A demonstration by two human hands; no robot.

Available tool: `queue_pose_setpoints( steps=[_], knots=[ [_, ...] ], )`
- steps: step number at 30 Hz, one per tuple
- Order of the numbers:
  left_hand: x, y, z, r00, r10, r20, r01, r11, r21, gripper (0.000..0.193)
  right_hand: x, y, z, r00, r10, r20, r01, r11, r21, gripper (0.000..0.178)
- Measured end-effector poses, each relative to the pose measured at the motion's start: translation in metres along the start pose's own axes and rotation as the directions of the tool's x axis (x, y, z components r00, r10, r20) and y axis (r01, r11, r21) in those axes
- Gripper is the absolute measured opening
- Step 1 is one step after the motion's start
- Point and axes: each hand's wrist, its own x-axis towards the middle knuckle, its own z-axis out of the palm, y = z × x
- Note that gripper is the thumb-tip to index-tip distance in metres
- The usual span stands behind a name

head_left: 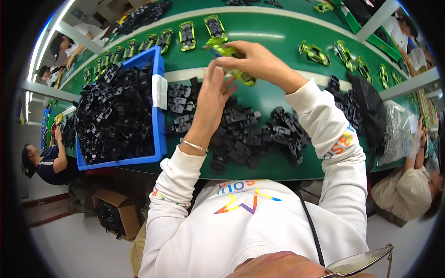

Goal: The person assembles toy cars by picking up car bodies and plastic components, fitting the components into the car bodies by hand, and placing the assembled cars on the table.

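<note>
My right hand grips a lime-green toy car body from above, over the green table in front of me. One end of the body sticks out past my fingers, and another green part of it shows below the palm. My left hand is beside it with fingers stretched and apart; whether its fingertips touch the body I cannot tell. Beneath both hands lies a loose pile of black plastic car parts. Farther back, green car bodies with black parts in them stand in a row.
At my left stands a blue bin heaped with black parts. More green bodies lie at the back right. A black bag and a clear plastic bag are on the right. Co-workers sit at both sides. A cardboard box stands on the floor.
</note>
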Motion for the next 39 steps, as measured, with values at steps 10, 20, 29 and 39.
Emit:
queue_pose_setpoints(
  steps=[10,20,29,39],
  knots=[
    [-0.023,0.012,-0.009,0.998,-0.055,-0.040,0.042,0.963,-0.267,0.042,-0.053,0.007,0.029,0.982,-0.152,-0.108,0.161,0.984,0.080,0.055],
    [-0.031,0.030,-0.065,0.983,-0.024,-0.182,-0.031,0.954,-0.297,0.044,-0.093,0.042,0.031,0.975,-0.093,0.202,0.182,0.855,-0.486,0.053],
    [-0.033,0.027,-0.063,0.984,-0.003,-0.179,-0.048,0.960,-0.276,0.055,-0.101,0.027,0.014,0.923,-0.322,0.211,0.382,0.838,-0.390,0.052],
    [-0.032,0.016,-0.013,0.982,0.034,-0.186,-0.107,0.911,-0.399,0.065,-0.092,-0.020,0.051,0.945,-0.268,-0.188,0.245,0.960,-0.137,0.049]
  ],
)
